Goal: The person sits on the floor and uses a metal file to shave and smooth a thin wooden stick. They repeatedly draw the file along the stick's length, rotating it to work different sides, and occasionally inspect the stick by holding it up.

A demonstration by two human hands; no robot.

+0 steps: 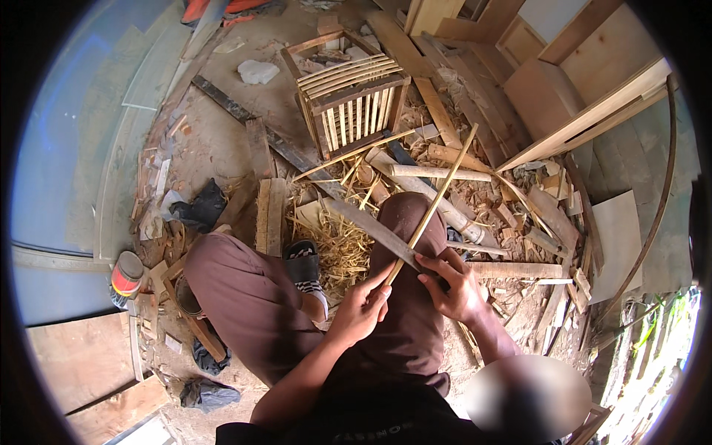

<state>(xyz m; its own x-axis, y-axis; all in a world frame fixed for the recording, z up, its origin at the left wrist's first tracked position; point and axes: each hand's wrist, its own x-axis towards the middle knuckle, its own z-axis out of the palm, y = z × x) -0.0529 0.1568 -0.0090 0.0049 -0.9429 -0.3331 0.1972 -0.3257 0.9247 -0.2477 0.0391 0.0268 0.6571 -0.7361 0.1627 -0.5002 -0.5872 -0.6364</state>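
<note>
My left hand [361, 308] is closed on the lower end of a thin bamboo strip [443, 191], which slants up and to the right over my right knee. In my closed right hand [452, 285] is the near end of a long, flat grey blade like a machete [363, 225]; its handle is hidden by the fingers. The blade points up and to the left. Strip and blade cross just in front of both hands, touching or nearly so. Pale shavings [345, 248] lie heaped on the ground beyond my knees.
A slatted wooden frame [352, 100] stands ahead. Bamboo poles [441, 173] and wood offcuts [512, 270] litter the ground to the right. A tin can [127, 273] is at the left, near a dark plastic bag [202, 208]. Wooden panels [545, 104] lean at the upper right.
</note>
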